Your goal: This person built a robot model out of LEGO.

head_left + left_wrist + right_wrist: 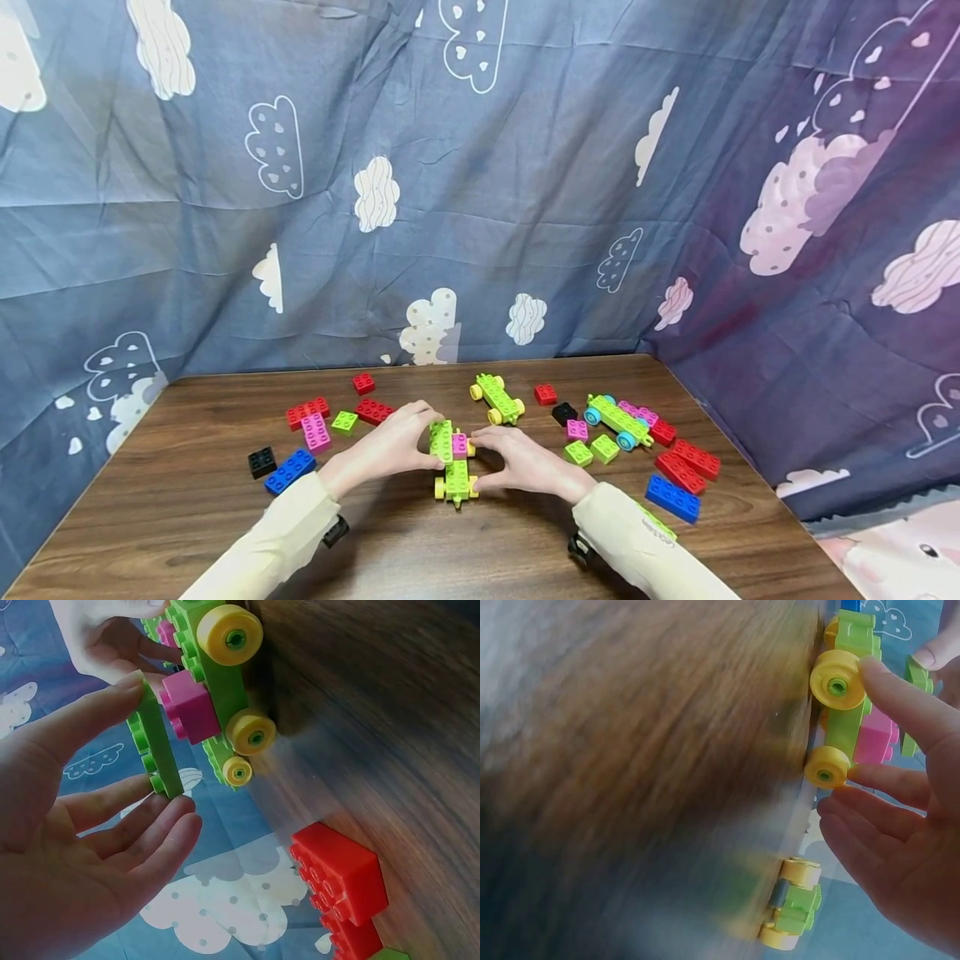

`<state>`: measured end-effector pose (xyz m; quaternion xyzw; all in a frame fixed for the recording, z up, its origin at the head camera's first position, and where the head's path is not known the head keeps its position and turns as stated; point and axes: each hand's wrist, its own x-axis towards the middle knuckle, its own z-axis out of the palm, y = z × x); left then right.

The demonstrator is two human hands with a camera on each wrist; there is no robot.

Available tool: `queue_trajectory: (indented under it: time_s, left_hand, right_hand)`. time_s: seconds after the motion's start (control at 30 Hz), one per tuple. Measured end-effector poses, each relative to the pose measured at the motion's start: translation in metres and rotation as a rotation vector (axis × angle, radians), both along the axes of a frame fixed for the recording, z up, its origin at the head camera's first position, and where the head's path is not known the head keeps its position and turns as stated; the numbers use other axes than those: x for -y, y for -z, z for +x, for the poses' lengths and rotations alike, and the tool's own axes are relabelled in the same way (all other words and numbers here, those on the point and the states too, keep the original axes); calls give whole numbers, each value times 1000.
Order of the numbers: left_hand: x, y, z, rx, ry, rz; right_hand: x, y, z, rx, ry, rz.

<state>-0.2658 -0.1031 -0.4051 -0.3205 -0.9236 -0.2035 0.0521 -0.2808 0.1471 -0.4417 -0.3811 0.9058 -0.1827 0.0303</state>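
Two hands meet over a toy car at the middle of a wooden table point(420, 554). At left, the left hand point(386, 443) holds a green plate point(441, 440) by its ends, thumb at the near end, fingers at the far. At right, the right hand point(531, 463) is spread wide, thumb at the near right wheel, index fingertip at the far one. Between them, the car point(457, 483) stands upright on yellow wheels, its long axis running away from the person, hitch end nearest the sleeves. On the car's far half sits a pink brick point(460, 446). The plate, studs up, is raised just above the brick and apart from it, its long axis roughly in line with the car's. Behind, a second yellow-wheeled car point(495, 397) slants from far left to near right; a blue-wheeled car point(618, 422), farther right, slants the same way. Loose pieces flank the scene: a blue brick point(291, 471) and a black brick point(262, 462) at left, another blue brick point(672, 498) at right. A cloud-print cloth point(465, 225) hangs behind.
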Motion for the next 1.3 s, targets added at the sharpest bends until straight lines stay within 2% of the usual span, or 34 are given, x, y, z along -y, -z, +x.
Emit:
queue_trajectory:
  time_s: [0.23,0.47,0.67,1.3]
  left_hand:
    - [-2,4,-4,-36,7,-9]
    - [-7,4,-5,-10,20,2]
    - [-10,5,-6,-17,32,-3]
    - [-14,5,-8,61,31,8]
  right_hand:
    - [-1,0,-1,-19,-19,-6]
    - [-1,-1,0,-11,-24,-6]
    - [-1,-2,0,-20,-29,-3]
    - [-1,-4,2,-5,-20,22]
